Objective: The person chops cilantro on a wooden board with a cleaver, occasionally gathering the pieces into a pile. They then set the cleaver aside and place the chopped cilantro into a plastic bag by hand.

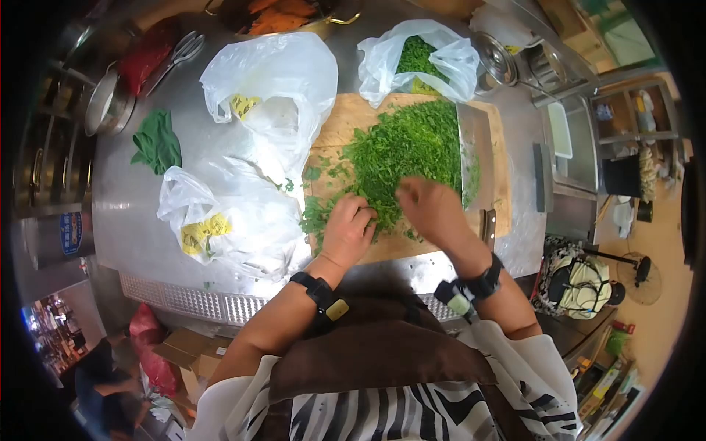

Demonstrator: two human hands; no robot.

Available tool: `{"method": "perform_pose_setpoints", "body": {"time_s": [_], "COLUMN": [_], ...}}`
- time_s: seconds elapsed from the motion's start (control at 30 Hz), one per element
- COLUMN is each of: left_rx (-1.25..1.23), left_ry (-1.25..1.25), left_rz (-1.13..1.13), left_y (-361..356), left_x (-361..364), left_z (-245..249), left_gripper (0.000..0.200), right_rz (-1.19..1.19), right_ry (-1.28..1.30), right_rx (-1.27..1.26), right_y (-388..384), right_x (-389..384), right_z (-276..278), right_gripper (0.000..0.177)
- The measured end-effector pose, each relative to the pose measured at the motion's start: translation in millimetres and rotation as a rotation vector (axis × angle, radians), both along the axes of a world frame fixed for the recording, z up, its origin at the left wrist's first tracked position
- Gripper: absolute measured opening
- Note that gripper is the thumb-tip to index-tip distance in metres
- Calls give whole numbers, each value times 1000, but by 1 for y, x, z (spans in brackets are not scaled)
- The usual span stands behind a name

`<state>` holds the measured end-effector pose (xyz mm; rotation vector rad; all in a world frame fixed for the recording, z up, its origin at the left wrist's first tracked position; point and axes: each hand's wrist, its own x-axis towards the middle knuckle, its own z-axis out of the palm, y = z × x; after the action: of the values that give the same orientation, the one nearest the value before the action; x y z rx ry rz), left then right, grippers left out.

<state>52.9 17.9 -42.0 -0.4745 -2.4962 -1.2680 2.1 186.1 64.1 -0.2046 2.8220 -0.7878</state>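
Observation:
A heap of finely chopped green herbs [408,143] covers much of the wooden cutting board [334,121]. My left hand [349,226] rests at the heap's near left edge, its fingers curled into coarser leaves. Just to its right, my right hand [434,209] hovers above the near side of the heap. Its fingers are bent together, and whatever they pinch is hidden. Along the right side of the board lies a cleaver [476,151], blade away from me and dark handle [489,226] toward me, touched by neither hand.
White plastic bags [276,73] [239,220] lie left of the board. Another bag [379,62] with greens stands behind it. A green cloth [158,140], a metal pan [110,103], tongs [185,50] and a pot [323,28] of orange food sit farther out. A person [110,389] is at lower left.

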Motion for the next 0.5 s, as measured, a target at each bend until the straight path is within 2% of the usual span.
{"method": "perform_pose_setpoints", "body": {"time_s": [0.07,0.13,0.27,0.33,0.47,0.5], "left_rx": [19,25,37,50,50,55], "left_ry": [20,18,7,4,10,5], "left_rz": [-12,-11,-14,-5,-3,6], "left_y": [-1,-2,-3,-4,-4,-4], "left_x": [-1,0,0,1,2,2], "left_z": [-3,-3,-5,-7,-10,-10], "left_gripper": [26,25,27,27,29,29], "right_rz": [89,192,266,315,472,486], "right_ry": [335,477,298,-8,27,150], "right_rx": [96,316,520,491,446,403], "right_y": [-3,-6,-19,-26,-38,-39], "right_x": [-36,-76,-136,-152,-149,-149], "right_z": [-1,-11,-34,-40,-57,-60], "right_gripper": [22,29,29,27,21,21]}}
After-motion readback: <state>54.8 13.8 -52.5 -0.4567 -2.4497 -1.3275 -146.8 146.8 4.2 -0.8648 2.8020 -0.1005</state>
